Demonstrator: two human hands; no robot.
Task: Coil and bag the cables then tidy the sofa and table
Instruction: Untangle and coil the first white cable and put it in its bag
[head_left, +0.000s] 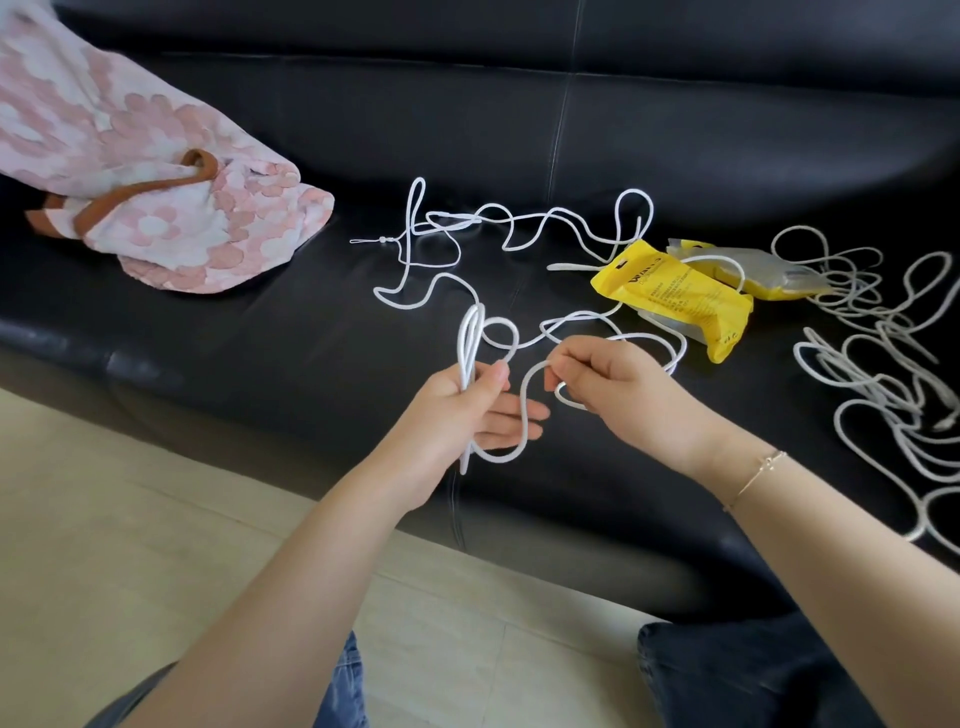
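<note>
The left hand (467, 410) curls its thumb and fingers (511, 415) around a few gathered loops of the white cable (470, 343), held upright so the bundle keeps its shape as more is added. The right hand (602, 384), at 3 o'clock of it, pinches the next stretch of the same cable, probably to feed another turn across. The loose remainder sprawls over the black sofa seat (260, 322) toward 12 o'clock. Two yellow bags (685, 296) lie at 2 o'clock, near enough to reach for bagging. A second tangled cable (893, 374) waits at 3 o'clock. A pink patterned bundle (156, 171) rests at 10 o'clock.
</note>
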